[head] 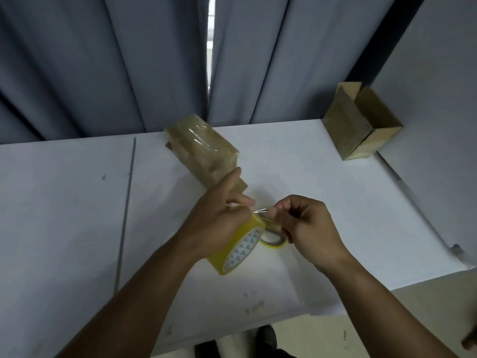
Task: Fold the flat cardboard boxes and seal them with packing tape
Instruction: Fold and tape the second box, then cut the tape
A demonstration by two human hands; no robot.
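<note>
Item: taped cardboard box [204,153], on the table just beyond the left hand [219,223]; long axis runs away and leftward.
Left hand: nearer, grips tape roll [237,249].
Right hand [309,226]: curled round yellow-handled scissors [273,239] beside the roll.

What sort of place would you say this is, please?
Probably a makeshift packing station: a plain white table before grey curtains, a taped cardboard box and an open box on it, a yellow tape roll in the left hand, and apparently scissors in the right hand.
</note>
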